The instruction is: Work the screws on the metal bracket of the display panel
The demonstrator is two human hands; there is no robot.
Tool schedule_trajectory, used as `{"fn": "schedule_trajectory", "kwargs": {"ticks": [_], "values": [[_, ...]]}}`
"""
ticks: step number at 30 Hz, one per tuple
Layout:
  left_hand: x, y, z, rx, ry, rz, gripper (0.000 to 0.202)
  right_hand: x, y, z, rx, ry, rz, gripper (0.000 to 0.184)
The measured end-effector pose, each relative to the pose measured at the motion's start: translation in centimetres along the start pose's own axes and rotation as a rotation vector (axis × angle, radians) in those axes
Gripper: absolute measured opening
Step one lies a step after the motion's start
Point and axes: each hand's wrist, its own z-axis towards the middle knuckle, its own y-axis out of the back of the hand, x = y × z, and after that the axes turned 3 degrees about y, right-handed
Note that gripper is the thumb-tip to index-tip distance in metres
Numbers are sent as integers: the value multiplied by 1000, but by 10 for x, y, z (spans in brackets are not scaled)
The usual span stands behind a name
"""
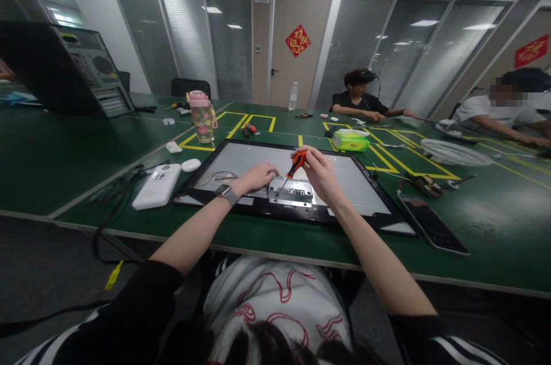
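Observation:
My right hand point(321, 173) is closed round the orange and black handle of a screwdriver point(295, 165). Its thin shaft slants down and left to a silver metal bracket point(297, 188), where the tip meets the bracket's left part. The bracket lies at the near edge of a large flat display panel point(344, 184) with a black frame and pale grey face. My left hand point(258, 174), with a watch on the wrist, rests low over the panel, fingers stretched out at the bracket's upper left corner. Thin wires point(215, 177) run on the panel left of that hand.
Left of the panel lie a white power bank point(157, 186) and dark cables; a pink-lidded bottle point(201, 118) stands behind. A phone point(433, 221) lies at right. Farther back are a green pack point(350, 140), a racket point(456, 151), a computer case point(64, 69) and two people.

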Motion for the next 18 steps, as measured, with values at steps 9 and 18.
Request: {"fn": "schedule_trajectory", "kwargs": {"ticks": [9,18], "values": [[0,0,-1,-10,7,7,37,1,4,1,35,-52,60,29],[0,0,-1,-5,-3,13,37,1,3,1,-6,-54,24,22]]}}
